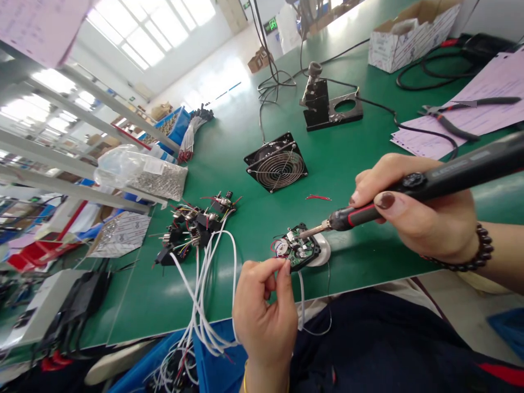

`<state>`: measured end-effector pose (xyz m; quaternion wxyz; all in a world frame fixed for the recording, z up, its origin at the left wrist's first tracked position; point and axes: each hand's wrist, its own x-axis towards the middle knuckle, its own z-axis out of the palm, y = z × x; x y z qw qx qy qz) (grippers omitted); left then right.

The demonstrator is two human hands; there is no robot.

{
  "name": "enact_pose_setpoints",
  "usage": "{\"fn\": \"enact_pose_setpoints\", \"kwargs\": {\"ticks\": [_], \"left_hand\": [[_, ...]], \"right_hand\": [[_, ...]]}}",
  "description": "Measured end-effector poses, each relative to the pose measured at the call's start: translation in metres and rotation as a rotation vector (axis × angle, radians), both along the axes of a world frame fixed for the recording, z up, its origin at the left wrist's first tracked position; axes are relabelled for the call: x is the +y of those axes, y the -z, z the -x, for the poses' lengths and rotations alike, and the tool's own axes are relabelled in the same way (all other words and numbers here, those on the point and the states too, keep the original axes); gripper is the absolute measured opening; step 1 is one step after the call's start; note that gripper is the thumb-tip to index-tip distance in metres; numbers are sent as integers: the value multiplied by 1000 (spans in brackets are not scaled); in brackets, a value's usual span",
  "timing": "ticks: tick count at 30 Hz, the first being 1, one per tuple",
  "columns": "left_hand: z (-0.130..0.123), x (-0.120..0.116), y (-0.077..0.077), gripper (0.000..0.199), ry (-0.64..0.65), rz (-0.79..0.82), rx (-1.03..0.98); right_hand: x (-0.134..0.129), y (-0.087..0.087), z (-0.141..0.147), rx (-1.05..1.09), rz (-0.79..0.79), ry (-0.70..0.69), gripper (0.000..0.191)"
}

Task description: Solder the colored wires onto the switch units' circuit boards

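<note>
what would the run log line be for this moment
right hand: soldering iron, tip at circuit board | left hand: fingertips at board edge | fan: behind board | pliers: on pink paper

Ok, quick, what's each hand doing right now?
Left hand: thumb and forefinger pinched together at the edge of the circuit board; can't tell what is between them.
Right hand: closed around the soldering iron.

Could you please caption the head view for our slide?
Right hand holds a soldering iron over a circuit board; left hand pinches at its edge.
</note>
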<state>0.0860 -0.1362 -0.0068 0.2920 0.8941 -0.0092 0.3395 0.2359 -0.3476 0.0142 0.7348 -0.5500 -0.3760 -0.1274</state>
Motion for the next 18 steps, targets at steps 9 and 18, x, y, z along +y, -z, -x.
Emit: {"fn": "enact_pose_setpoints", "kwargs": {"ticks": [9,18], "left_hand": [[-3,1,0,16,9,-34,-16],[-4,0,1,17,0,-39,-13]], "right_hand": [[1,0,2,-2,31,38,13],[0,-2,3,15,69,55,15]]}}
